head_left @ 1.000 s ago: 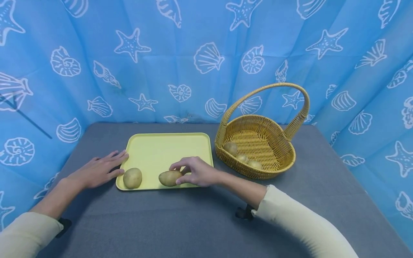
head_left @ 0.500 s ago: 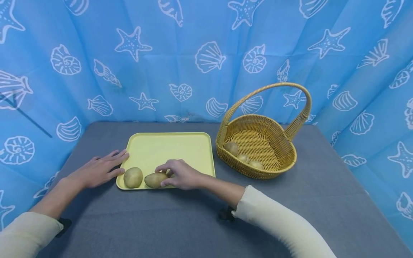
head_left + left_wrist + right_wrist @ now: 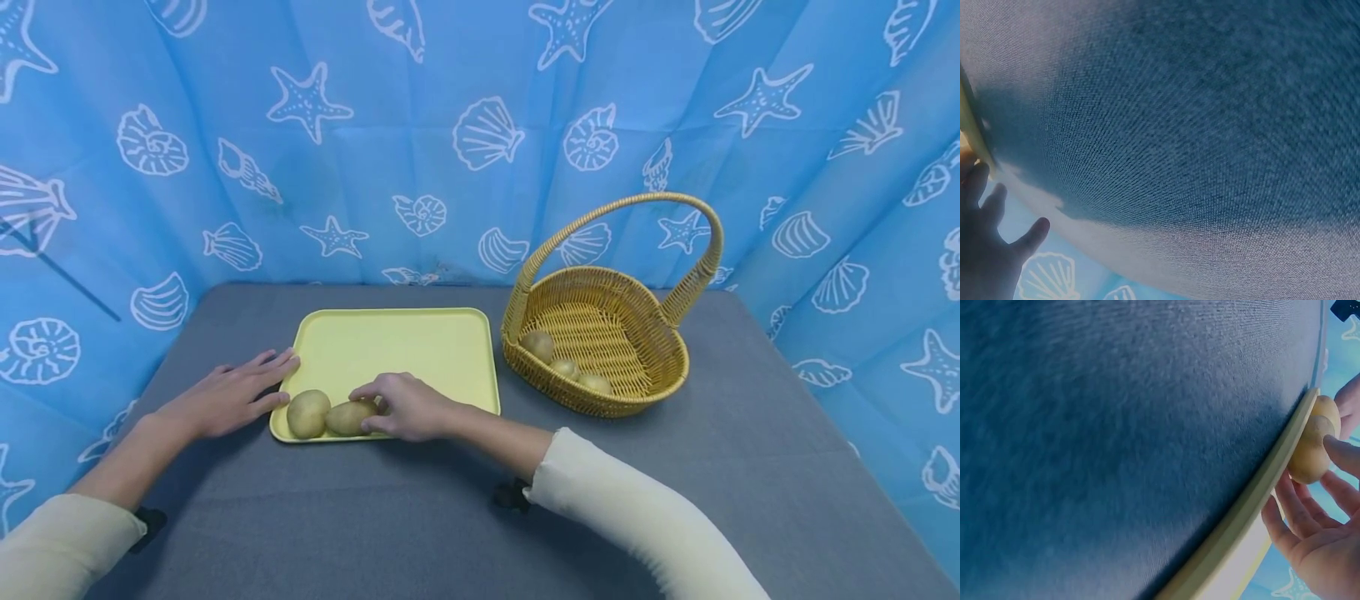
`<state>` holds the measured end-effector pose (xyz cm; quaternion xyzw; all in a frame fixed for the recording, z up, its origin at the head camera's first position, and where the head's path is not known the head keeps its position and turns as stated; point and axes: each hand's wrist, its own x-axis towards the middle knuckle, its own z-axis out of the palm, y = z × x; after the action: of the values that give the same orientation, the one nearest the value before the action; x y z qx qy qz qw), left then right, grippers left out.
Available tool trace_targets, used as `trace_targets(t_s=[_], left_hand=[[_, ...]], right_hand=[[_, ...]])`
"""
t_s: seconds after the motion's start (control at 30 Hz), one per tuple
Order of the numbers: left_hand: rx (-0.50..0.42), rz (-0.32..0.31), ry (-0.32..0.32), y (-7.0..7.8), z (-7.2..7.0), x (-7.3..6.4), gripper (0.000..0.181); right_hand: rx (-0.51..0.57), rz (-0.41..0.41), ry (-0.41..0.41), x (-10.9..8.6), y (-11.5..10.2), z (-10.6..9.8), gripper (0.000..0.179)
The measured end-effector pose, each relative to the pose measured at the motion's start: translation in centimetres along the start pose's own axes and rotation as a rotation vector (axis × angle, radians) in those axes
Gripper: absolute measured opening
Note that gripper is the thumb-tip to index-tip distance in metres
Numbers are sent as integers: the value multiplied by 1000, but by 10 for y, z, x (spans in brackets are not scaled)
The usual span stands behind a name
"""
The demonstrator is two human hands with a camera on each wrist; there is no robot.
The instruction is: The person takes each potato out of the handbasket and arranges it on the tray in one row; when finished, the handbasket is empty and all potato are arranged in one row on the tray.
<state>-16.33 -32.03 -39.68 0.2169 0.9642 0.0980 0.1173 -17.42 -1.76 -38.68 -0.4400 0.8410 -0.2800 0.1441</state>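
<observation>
Blue fabric curtain (image 3: 420, 125) with white shells and starfish hangs behind a grey cloth-covered table (image 3: 337, 517). Tan woven basket (image 3: 622, 406) with a hoop handle sits on the right, pale yellow rectangular tray (image 3: 405, 342) just left of it. Left hand (image 3: 234, 397) is at the tray's left rim, fingers pretty straight; right hand (image 3: 405, 408) has got thumb and fingers round an oblong tan potato (image 3: 347, 418) on the tray's near side, right beside a rounder tan potato (image 3: 307, 414). Three brownish potatoes (image 3: 537, 344) sit in the basket.
</observation>
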Motion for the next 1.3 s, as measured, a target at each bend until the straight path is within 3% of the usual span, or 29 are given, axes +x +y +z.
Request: trace_targets(t_s=[0.3, 0.6, 0.9, 1.13, 1.3], left_hand=[[4, 5, 7, -1, 0, 0, 70], [0, 2, 4, -3, 0, -1, 71], [-17, 7, -2, 0, 0, -1, 71], [-15, -10, -4, 1, 0, -1, 72], [-7, -12, -7, 1, 0, -1, 72]], right_hand=[[76, -57, -92, -25, -7, -36, 44], [85, -36, -212, -85, -11, -101, 52], [187, 73, -178, -143, 19, -151, 59], [289, 161, -141, -175, 55, -172, 59], [319, 205, -201, -191, 81, -183, 59]])
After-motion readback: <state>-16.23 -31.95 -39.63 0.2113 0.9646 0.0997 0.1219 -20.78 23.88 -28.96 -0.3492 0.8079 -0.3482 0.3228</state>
